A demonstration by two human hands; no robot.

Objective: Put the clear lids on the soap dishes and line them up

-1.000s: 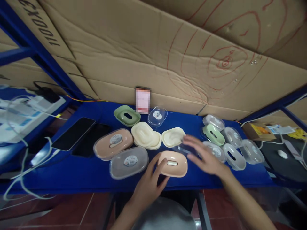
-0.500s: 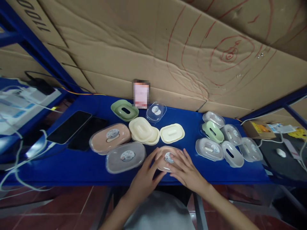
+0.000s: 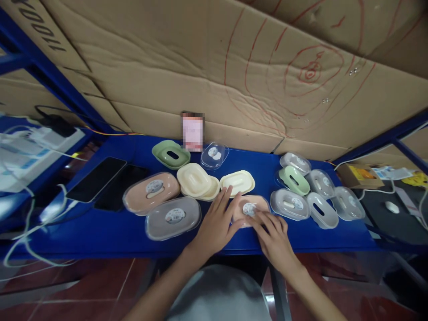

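A small pink soap dish (image 3: 239,207) with a clear lid and a round label lies flat on the blue table in front of me. Over its front right edge, my right hand (image 3: 276,238) has its fingers bent and closed on it. My left hand (image 3: 216,225) is open at the dish's left side, fingers stretched forward and thumb at the near edge. Just beyond the left fingertips is a cream tray (image 3: 237,183). Two stacked cream pieces (image 3: 194,178) sit further left, near a larger pink lidded dish (image 3: 137,196) and a grey lidded dish (image 3: 157,223).
Several grey and green dishes and clear lids cluster at the right, among them a green dish (image 3: 296,180). A green base (image 3: 162,154) and a clear lid (image 3: 224,158) lie at the back. Phones (image 3: 96,178) and cables are on the left; a cardboard wall (image 3: 160,80) stands behind.
The small pink dish has moved right and away from me, closer to the right-hand cluster. My right hand has shifted right with it; the left hand now lies more to its left side.
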